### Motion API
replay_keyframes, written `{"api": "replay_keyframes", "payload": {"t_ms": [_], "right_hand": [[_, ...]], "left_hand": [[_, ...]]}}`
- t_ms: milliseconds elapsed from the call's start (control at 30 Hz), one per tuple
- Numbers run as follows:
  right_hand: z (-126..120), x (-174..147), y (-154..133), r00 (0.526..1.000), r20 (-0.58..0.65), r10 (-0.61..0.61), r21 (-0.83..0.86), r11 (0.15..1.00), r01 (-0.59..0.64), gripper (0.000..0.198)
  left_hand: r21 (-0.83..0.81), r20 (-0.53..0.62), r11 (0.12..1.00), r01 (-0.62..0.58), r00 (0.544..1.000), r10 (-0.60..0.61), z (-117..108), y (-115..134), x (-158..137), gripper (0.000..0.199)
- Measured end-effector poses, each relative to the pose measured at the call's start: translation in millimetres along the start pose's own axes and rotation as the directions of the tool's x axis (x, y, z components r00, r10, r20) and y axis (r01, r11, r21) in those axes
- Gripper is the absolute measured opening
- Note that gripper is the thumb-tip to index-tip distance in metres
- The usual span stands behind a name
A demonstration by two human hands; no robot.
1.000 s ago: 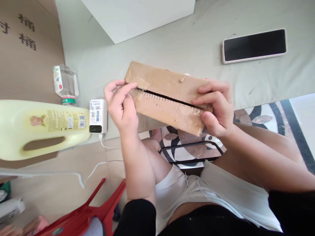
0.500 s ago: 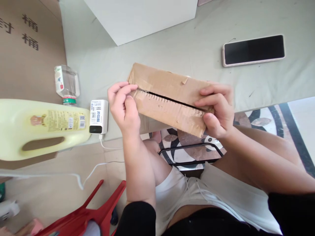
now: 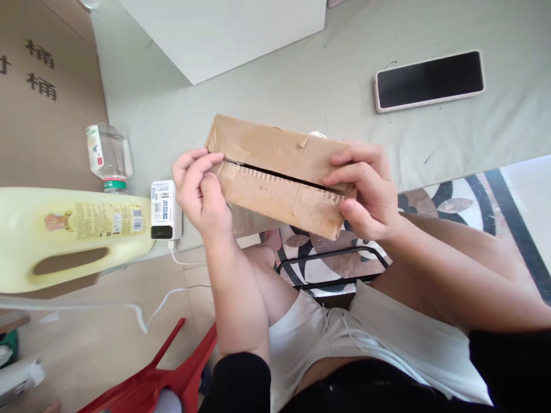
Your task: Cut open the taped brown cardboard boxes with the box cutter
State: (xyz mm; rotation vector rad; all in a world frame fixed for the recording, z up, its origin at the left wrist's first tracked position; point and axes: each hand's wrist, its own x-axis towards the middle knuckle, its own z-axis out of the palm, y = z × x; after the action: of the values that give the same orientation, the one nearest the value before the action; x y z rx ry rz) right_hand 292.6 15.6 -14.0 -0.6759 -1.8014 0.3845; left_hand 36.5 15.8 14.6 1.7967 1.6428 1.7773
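Observation:
Between my hands a small brown cardboard box [image 3: 267, 146] is held up over the table's front edge, tilted down to the right. A dark narrow gap runs along the seam between its two flaps, and the lower flap has a ragged, torn edge. My left hand [image 3: 202, 186] grips the box's left end, fingertips at the seam and thumb just below. At the right end my right hand [image 3: 365, 189] is closed on the box, with fingers on the upper flap and thumb near the lower one. What the box contains is hidden.
On the pale cloth-covered table [image 3: 344, 74] lie a phone [image 3: 430, 80], a white power bank [image 3: 166, 209] with a cable, a clear bottle [image 3: 109, 152] and a large yellow jug [image 3: 86, 229]. A white panel [image 3: 232, 34] stands behind. A red chair [image 3: 172, 376] is at lower left.
The box and both hands appear slightly further left in view, along with the phone and other table items, as the view shifts. The grip and the gap look the same.

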Motion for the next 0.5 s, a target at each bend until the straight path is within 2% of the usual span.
{"api": "replay_keyframes", "payload": {"t_ms": [67,167,300,500], "right_hand": [[-3.1,-2.2,2.3,0.999,0.011,0.044,0.000,0.999,-0.044,0.038],[-7.7,-4.4,1.7,0.983,-0.014,0.185,0.051,0.982,-0.184,0.050],[-10.0,-2.7,-5.8,0.917,0.127,0.378,0.113,0.913,-0.393,0.059],[-8.2,-2.8,-9.0,0.872,0.214,0.440,0.137,0.870,-0.473,0.061]], "left_hand": [[-0.032,-0.013,0.999,-0.003,1.000,0.002,0.7,-0.6,0.6,0.037],[-0.034,-0.009,0.999,-0.011,1.000,0.010,1.0,-1.3,1.1,0.037],[-0.024,-0.022,1.000,-0.020,1.000,0.019,1.6,-1.7,0.4,0.037],[-0.002,0.012,0.999,-0.035,0.999,0.035,-0.1,-6.8,-3.2,0.044]]}}
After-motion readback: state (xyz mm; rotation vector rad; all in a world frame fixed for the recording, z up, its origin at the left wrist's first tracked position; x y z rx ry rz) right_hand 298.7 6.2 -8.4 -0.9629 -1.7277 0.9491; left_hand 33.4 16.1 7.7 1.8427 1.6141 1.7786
